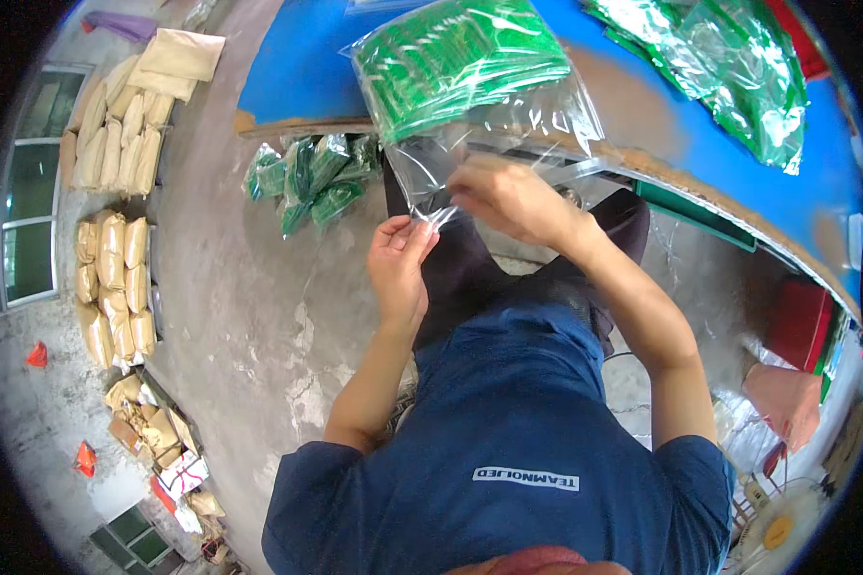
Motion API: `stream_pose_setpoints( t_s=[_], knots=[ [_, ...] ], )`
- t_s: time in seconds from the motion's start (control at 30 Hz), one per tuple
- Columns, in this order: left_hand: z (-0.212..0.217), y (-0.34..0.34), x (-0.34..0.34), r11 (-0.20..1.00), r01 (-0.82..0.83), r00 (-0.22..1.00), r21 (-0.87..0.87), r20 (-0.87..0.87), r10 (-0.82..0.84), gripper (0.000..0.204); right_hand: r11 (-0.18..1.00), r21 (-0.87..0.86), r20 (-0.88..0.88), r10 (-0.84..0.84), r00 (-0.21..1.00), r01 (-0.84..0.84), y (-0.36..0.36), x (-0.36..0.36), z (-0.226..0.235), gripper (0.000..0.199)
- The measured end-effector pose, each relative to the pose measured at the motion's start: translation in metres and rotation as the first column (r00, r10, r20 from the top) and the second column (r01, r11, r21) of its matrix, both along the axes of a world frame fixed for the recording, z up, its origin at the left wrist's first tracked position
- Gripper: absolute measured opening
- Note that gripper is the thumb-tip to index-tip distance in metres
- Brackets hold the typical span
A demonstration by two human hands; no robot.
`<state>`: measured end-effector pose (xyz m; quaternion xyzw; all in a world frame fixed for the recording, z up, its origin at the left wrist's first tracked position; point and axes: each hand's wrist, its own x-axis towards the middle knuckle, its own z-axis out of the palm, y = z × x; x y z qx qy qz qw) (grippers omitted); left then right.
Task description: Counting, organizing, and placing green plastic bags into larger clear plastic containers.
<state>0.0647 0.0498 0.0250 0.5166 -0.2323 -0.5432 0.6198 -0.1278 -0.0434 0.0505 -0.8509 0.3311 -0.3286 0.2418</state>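
A large clear plastic bag lies over the near edge of the blue table, with a thick stack of green packets inside its far part. Its loose near end hangs toward me. My left hand pinches a corner of that end between thumb and fingers. Just right of it, my right hand is closed with curled fingers at the bag's near edge. Its fingertips are partly hidden, and a small dark patch shows between the two hands.
More green packets in clear film lie on the blue table at the right. Several wrapped green bundles rest on the floor left of my legs. Stacked tan sacks line the left wall. A fan stands at lower right.
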Motion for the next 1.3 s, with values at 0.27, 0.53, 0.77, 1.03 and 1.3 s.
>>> stream_pose_setpoints(
  t_s=[0.27, 0.53, 0.77, 1.03, 1.3],
  knots=[
    [0.001, 0.002, 0.009, 0.998, 0.024, 0.973, -0.056, 0.229, -0.011, 0.032, 0.948, 0.226, -0.063, 0.243, 0.968, -0.224, 0.000, 0.015, 0.000, 0.015],
    [0.062, -0.179, 0.006, 0.966, 0.260, 0.494, -0.005, 0.860, -0.128, 0.091, 0.971, 0.162, 0.087, 0.166, 0.982, -0.178, 0.020, -0.012, 0.023, 0.011],
    [0.040, -0.206, 0.013, 0.877, 0.467, 0.397, -0.115, 0.913, -0.092, 0.099, 0.488, 0.872, 0.486, -0.871, 0.067, 0.027, 0.152, -0.311, -0.059, 0.014],
    [0.050, -0.243, 0.009, 0.644, 0.763, 0.329, -0.060, 0.894, -0.306, 0.089, -0.214, 0.091, 0.126, -0.966, -0.224, 0.973, 0.249, -0.391, -0.113, 0.037],
    [0.058, -0.191, -0.089, 0.437, 0.894, -0.279, 0.096, 0.884, 0.375, 0.060, 0.619, 0.271, 0.230, -0.785, 0.575, 0.737, 0.064, -0.197, 0.006, 0.017]
  ],
)
